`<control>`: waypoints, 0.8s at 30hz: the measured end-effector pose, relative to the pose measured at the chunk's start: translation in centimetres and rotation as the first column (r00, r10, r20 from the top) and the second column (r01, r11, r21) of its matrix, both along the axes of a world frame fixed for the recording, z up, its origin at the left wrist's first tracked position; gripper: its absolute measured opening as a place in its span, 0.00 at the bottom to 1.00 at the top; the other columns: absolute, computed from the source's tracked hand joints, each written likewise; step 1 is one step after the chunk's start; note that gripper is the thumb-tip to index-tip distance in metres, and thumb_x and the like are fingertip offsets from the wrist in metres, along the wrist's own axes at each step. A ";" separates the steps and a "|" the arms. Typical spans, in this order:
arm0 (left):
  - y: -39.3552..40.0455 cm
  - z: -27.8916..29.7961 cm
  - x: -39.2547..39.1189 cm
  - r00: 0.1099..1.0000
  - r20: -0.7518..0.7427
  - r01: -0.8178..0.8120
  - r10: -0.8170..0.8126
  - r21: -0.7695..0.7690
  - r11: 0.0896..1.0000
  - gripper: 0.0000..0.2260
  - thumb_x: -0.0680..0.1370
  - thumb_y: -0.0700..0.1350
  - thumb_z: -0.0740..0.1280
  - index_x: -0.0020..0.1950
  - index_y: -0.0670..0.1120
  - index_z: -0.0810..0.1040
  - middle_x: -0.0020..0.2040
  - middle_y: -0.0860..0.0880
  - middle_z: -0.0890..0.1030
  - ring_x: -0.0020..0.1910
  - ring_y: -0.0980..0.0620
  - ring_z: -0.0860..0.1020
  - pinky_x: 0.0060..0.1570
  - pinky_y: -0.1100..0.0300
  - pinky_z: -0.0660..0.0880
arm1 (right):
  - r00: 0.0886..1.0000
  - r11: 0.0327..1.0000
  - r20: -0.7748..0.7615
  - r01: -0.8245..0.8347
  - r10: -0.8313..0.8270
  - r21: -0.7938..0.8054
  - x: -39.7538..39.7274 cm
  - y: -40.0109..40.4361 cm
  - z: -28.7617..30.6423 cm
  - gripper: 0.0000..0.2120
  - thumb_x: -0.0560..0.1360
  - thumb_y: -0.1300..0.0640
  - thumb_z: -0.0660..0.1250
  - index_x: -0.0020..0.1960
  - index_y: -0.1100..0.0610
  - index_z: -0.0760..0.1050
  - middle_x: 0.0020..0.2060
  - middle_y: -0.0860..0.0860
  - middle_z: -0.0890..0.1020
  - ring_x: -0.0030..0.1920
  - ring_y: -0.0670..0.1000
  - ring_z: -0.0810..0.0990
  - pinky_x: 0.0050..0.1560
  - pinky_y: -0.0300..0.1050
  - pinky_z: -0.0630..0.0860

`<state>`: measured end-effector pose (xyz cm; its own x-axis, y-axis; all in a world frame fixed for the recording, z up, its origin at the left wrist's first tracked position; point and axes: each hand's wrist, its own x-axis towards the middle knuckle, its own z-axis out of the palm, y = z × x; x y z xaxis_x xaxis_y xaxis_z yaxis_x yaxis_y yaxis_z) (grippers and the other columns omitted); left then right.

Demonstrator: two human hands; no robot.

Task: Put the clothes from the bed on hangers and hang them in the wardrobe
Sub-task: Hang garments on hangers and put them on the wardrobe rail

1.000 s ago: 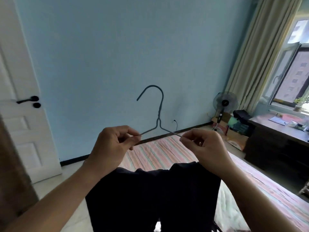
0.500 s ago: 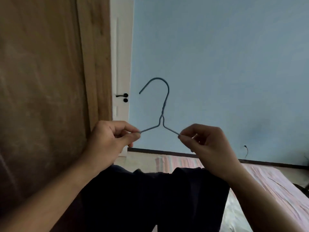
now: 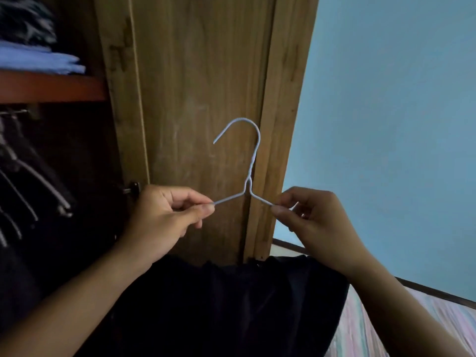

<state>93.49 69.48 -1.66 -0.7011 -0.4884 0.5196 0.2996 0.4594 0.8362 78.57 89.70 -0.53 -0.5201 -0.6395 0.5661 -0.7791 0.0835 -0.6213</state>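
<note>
Both grips pinched on wire hanger (image 3: 249,176): left hand (image 3: 164,217) nips left shoulder wire btwn thumb and forefinger, right hand (image 3: 313,222) does same on right shoulder wire, other fingers curled in. Hanger held upright, hook up top, hook opening facing left. Dark garment (image 3: 231,305) draped below hands, hanging from hanger's lower part, which is hidden behind hands and cloth; garment's top edge bunched just under wrists.

Straight behind hanger: wooden wardrobe door (image 3: 201,99), standing open, its right edge just beside hook. Left of door, wardrobe interior (image 3: 77,163) open and dark. Reddish shelf (image 3: 51,86) across top w/ folded blue cloth (image 3: 38,60) on it and something dark stacked above. Under shelf, rail end (image 3: 15,113) at far left edge, w/ several hangers (image 3: 38,191) carrying dark clothes, crowded toward left; darker open room btwn those and door's hinge side, near left hand. Small metal fitting (image 3: 132,188) on door edge, just beside left knuckles.

Right of door: plain blue wall (image 3: 386,124), dark skirting at base, striped bed cover (image 3: 360,331) at bottom right, partly under garment's right edge.

No readable writing or brand marks.
</note>
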 end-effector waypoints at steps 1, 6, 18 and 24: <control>-1.0 0.1 1.0 1.000 0.012 -0.007 0.007 -0.005 1.000 0.05 0.72 0.39 0.74 0.40 0.48 0.86 0.28 0.43 0.80 0.22 0.55 0.70 0.24 0.64 0.67 | 1.000 1.000 -0.012 -0.016 0.016 -0.001 0.4 -1.2 0.0 0.09 0.76 0.55 0.72 0.39 0.45 0.80 0.34 0.42 0.81 0.31 0.44 0.77 0.35 0.34 0.72; -5.2 -0.3 6.0 0.991 -0.014 -0.132 0.131 -0.026 0.991 0.05 0.72 0.39 0.74 0.39 0.48 0.86 0.29 0.44 0.80 0.23 0.55 0.71 0.24 0.65 0.69 | 0.992 0.994 -0.059 -0.109 0.110 0.015 3.3 -7.3 -0.1 0.05 0.76 0.55 0.72 0.44 0.45 0.83 0.35 0.39 0.82 0.33 0.43 0.78 0.36 0.31 0.70; -12.2 -1.4 14.6 0.932 -0.044 -0.358 0.360 0.032 0.933 0.04 0.72 0.32 0.72 0.39 0.40 0.84 0.24 0.48 0.76 0.21 0.61 0.70 0.26 0.74 0.65 | 0.935 0.935 -0.002 -0.354 0.354 0.022 9.1 -19.0 -0.8 0.04 0.75 0.57 0.72 0.43 0.49 0.83 0.35 0.49 0.82 0.32 0.54 0.78 0.38 0.54 0.77; -13.9 -2.5 18.1 0.884 -0.024 -0.466 0.466 0.009 0.885 0.04 0.72 0.30 0.72 0.39 0.37 0.83 0.24 0.48 0.75 0.21 0.61 0.69 0.26 0.74 0.64 | 0.872 0.879 -0.109 -0.470 0.477 0.083 11.3 -23.0 -1.1 0.04 0.76 0.56 0.72 0.43 0.48 0.83 0.34 0.45 0.81 0.35 0.48 0.80 0.37 0.40 0.74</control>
